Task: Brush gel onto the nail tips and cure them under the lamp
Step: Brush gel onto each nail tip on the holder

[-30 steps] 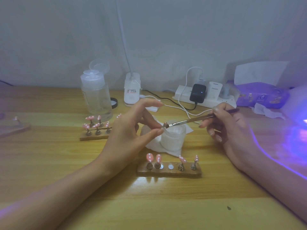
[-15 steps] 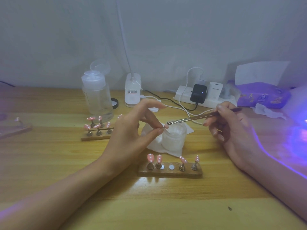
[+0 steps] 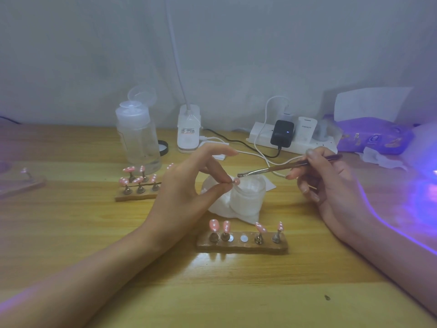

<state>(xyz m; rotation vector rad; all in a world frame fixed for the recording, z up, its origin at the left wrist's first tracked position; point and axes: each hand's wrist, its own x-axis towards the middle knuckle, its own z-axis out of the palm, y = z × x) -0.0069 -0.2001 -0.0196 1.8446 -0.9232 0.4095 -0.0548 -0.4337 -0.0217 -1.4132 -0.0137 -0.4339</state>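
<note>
Head view: left hand pinches a pink nail tip between thumb and a fingertip, index finger raised, just over the left rim of the frosted jar. Right hand grips the brush pen-style. Its tip sits just above the nail tip, seemingly not touching, though blur limits this. Wooden stand holding four more tips lies nearer on the worktop.
</note>
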